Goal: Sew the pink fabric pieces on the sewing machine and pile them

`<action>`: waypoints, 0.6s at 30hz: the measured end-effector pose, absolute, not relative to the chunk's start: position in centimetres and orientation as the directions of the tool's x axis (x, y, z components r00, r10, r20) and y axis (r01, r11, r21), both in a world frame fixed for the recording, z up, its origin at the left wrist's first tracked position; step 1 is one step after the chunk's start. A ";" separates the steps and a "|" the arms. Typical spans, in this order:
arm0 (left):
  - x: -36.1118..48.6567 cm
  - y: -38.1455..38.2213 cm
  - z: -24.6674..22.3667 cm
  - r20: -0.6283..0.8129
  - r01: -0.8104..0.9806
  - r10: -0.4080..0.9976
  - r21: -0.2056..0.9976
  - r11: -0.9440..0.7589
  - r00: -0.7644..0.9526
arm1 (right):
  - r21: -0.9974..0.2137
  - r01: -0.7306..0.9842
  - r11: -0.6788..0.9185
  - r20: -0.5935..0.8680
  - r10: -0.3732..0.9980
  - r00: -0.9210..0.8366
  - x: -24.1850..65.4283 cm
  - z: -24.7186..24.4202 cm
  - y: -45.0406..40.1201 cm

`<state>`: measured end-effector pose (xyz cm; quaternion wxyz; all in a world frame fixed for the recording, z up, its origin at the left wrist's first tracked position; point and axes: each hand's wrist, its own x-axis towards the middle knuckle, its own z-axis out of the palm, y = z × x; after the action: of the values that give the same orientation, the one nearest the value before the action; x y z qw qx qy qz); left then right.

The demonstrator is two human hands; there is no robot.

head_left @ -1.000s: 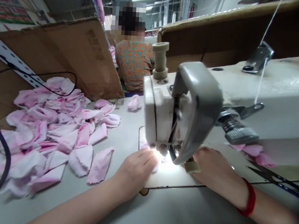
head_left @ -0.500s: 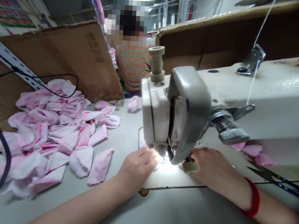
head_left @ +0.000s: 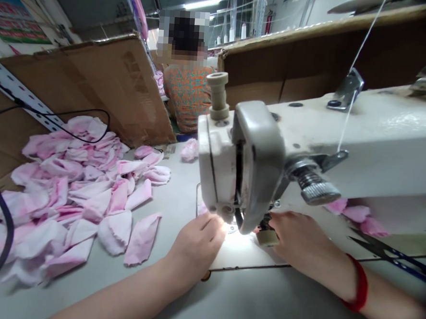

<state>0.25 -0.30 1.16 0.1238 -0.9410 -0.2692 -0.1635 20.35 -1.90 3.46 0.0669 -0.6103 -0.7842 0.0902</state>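
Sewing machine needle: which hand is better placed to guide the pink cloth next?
Left, probably: the left hand is at the pink cloth by the needle; the right hand sits beyond the machine head.

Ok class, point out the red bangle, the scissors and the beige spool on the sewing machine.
Red bangle (head_left: 362,284): head view, on its band.
Scissors (head_left: 384,252): head view, on the dark blades.
Beige spool (head_left: 216,94): head view, on its middle.

Left hand (head_left: 199,240) and right hand (head_left: 302,237) planted either side of the sewing machine head (head_left: 241,166), pink fabric scraps (head_left: 88,190) heaped on the worktop (head_left: 248,296) to the left!
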 end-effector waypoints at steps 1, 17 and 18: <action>0.2 -0.4 1.2 0.388 0.539 0.448 -0.166 -0.826 0.805 | -0.210 0.948 0.239 0.002 0.970 -0.244 20.3 3.4 -1.9; -1.2 0.4 3.2 0.272 0.495 0.468 -0.035 -0.868 0.841 | -0.110 0.935 0.336 0.041 0.942 -0.333 21.1 3.9 -1.6; -1.6 0.7 3.3 0.294 0.488 0.456 -0.043 -0.871 0.840 | -0.135 0.923 0.361 0.041 0.932 -0.359 21.2 4.0 -1.7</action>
<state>-1.55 0.71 3.34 0.0584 -0.9573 -0.2467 -0.1388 21.24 -1.71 3.97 0.0553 -0.5635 -0.8231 0.0444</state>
